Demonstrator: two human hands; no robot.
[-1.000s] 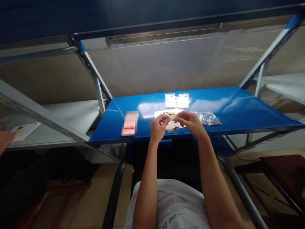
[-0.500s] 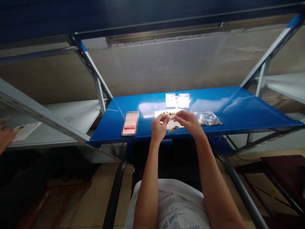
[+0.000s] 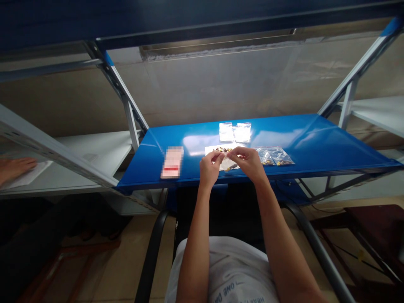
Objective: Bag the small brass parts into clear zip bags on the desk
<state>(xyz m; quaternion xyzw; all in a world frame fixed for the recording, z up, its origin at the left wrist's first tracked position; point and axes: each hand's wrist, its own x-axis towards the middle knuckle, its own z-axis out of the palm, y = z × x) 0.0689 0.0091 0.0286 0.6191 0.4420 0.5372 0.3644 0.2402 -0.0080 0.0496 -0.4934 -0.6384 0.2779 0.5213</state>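
Between my hands hangs a small clear plastic bag, with a few yellow and dark pieces at its bottom. My left hand pinches the bag's top edge between thumb and fingers. Close beside it, my right hand is closed on the same edge, its fingertips nearly meeting the left ones. Beneath the hands lies a white sheet. Loose yellow and dark pieces are spread on its far part, too small to name. The right hand partly covers the sheet.
To the right lie filled clear bags. Flat shiny bags rest farther back on the blue table. A blurred-out pink and red item is at left. On the neighbouring shelf, a co-worker's hand lies over a white sheet.
My right hand has shifted slightly left, bringing its fingertips nearer the left hand's. The co-worker's hand has moved right, across the white sheet.
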